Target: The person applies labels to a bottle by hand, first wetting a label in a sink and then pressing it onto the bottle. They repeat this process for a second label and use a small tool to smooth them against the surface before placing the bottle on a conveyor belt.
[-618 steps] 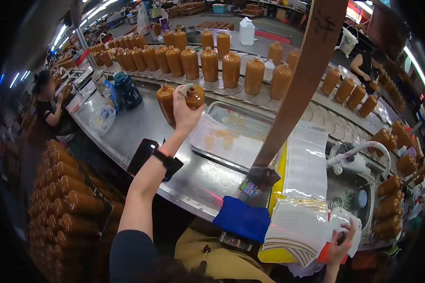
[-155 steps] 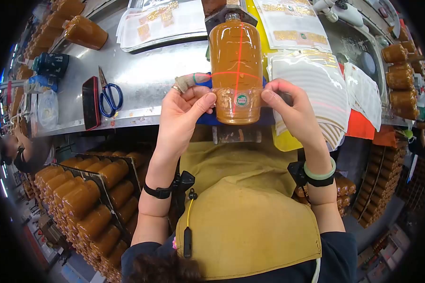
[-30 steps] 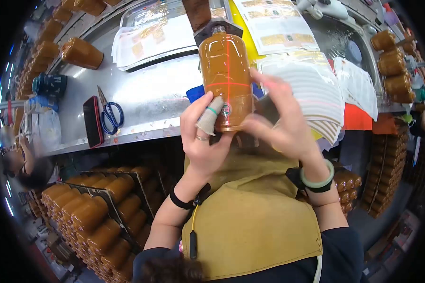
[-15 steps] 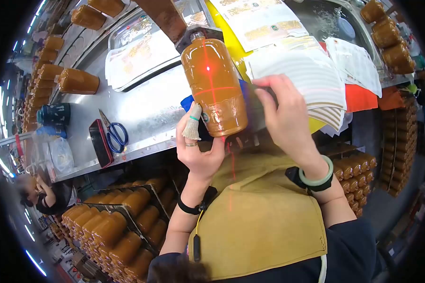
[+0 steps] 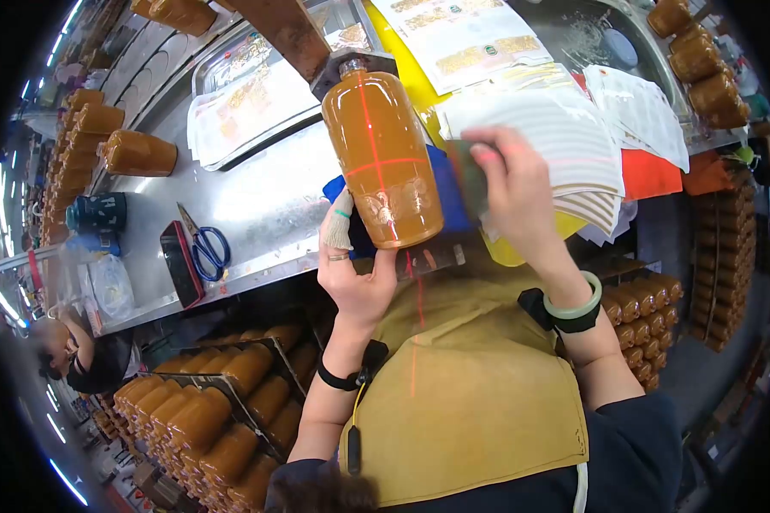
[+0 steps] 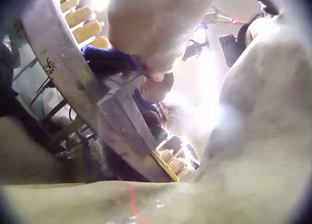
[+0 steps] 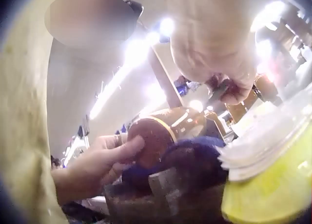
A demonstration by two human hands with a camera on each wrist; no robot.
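A glossy amber-brown bottle (image 5: pixel 376 141) lies on a blue cloth (image 5: pixel 453 192), its neck against a bracket at the foot of a brown post. Red laser lines cross it, and a pale patterned band (image 5: pixel 402 205) circles its lower part. My left hand (image 5: pixel 355 278) grips the base end from the left, with a fabric cot (image 5: pixel 337 229) on one finger. To the bottle's right and apart from it, my right hand (image 5: pixel 518 188) pinches a blurred, flat, dark green piece (image 5: pixel 469 178). In the right wrist view, the left thumb presses the bottle's base (image 7: pixel 151 143).
Stacked white decal sheets (image 5: pixel 530 128) lie at right on a yellow board (image 5: pixel 406 73), beside a sink. Blue-handled scissors (image 5: pixel 208 252) and a phone (image 5: pixel 181 263) are at left. A tray of sheets (image 5: pixel 257 111) stands behind. Racks of bottles (image 5: pixel 205 419) fill the space below the table.
Five seconds ago both hands held the band's sides. Since then the bottle has rolled, taking its round green emblem out of sight. The right hand has drawn away rightward with the dark green piece.
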